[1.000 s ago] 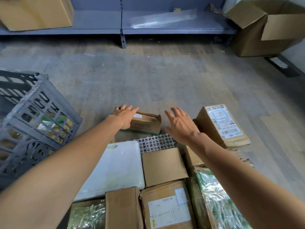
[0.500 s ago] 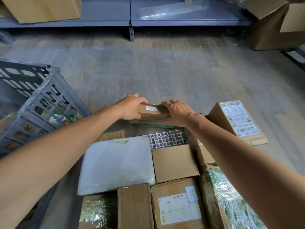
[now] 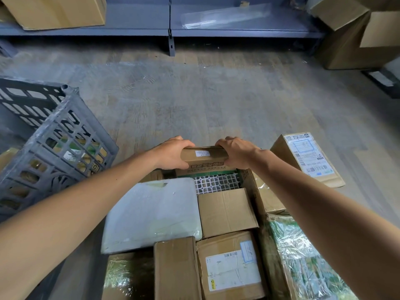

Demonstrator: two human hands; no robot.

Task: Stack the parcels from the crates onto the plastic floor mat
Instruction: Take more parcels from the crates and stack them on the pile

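A small brown cardboard parcel (image 3: 205, 160) with dark print on its near face stands at the far edge of the white lattice floor mat (image 3: 216, 184). My left hand (image 3: 173, 153) grips its left end and my right hand (image 3: 237, 153) grips its right end, fingers curled over the top edge. Several parcels lie on the mat nearer me: a white padded mailer (image 3: 151, 215), a plain brown box (image 3: 226, 212), a labelled box (image 3: 231, 269) and a foil-wrapped green parcel (image 3: 303, 260). A grey plastic crate (image 3: 54, 148) with parcels inside stands at the left.
A labelled brown parcel (image 3: 307, 159) leans at the right beside the mat. A grey shelf (image 3: 168, 29) runs along the back, with a large carton (image 3: 58, 11) on it. An open carton (image 3: 359, 35) stands at the back right. Bare wooden floor (image 3: 205, 94) lies ahead.
My hands went from hovering open over the small parcel to gripping both its ends. The parcel now stands slightly more upright and my view has shifted closer.
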